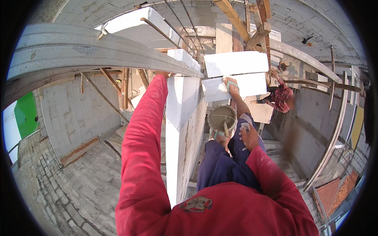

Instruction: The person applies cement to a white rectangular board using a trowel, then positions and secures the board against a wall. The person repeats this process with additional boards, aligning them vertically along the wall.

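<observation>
My left arm stretches forward to the top of a white block wall (173, 106). There my left hand (163, 73) meets the lower edge of a long grey metal bar (98, 49); its fingers are mostly hidden. My right hand (249, 137), smeared with pale grey mortar, rests on my bent right knee with its fingers loosely apart. Between my legs stands a round bucket (212, 114) of wet grey mortar, with a tool handle (226, 128) sticking out. My right foot, in a sandal, is on a lower white block (258, 84); another white block (236, 63) lies just beyond it.
Thin steel rods (189, 23) rise beyond the wall near a large white block (132, 21). Timber props (232, 17) stand at the far side. Another person (280, 97) in a patterned red top is lower down to the right. A block floor (82, 185) lies far below on the left.
</observation>
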`<state>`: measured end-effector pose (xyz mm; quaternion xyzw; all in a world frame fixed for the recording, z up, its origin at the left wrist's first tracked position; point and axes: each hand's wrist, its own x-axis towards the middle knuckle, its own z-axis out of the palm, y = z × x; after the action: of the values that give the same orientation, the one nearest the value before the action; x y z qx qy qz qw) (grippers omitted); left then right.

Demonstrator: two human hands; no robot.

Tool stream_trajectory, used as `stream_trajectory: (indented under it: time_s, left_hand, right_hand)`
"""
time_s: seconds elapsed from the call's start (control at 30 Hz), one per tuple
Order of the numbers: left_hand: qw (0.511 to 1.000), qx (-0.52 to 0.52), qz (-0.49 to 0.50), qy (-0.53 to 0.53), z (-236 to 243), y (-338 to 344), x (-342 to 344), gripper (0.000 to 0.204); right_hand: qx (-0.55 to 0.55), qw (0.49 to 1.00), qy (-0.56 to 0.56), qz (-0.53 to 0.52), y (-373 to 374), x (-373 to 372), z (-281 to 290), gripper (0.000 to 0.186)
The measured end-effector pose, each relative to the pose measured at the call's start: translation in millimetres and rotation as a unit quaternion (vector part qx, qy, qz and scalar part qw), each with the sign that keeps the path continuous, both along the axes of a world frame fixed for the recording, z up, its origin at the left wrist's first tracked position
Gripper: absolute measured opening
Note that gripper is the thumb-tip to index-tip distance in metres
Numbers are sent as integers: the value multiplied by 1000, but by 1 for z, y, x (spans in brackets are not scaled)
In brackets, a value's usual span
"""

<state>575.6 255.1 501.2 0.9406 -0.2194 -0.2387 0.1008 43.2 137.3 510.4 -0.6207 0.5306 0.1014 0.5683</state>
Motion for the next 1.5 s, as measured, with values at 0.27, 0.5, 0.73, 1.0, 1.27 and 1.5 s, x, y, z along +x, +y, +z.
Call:
stream_trajectory:
  time_s: [0.27, 0.5, 0.73, 1.0, 1.27, 1.5]
  left_hand:
    - [1000, -3, 4, -24, 1, 10, -9, 79]
    - [999, -3, 1, -40, -1, 14, -11, 79]
    - [998, -2, -5, -55, 3, 17, -12, 78]
    - [993, -2, -50, -104, 5, 40, 11, 77]
    - [987, -110, 96, -68, 68, 67, -4, 82]
    - [868, -370, 332, -8, 130, 127, -56, 64]
  right_hand:
    - [-9, 1000, -2, 29, -12, 7, 0, 34]
    - [9, 1000, 27, 8, -15, 13, 4, 31]
    - [12, 1000, 1, -7, -15, 10, -2, 52]
    - [13, 999, 37, 33, -14, 8, -8, 53]
    - [13, 999, 12, 35, -9, 3, -3, 32]
    - [10, 999, -16, 38, 31, -25, -16, 37]
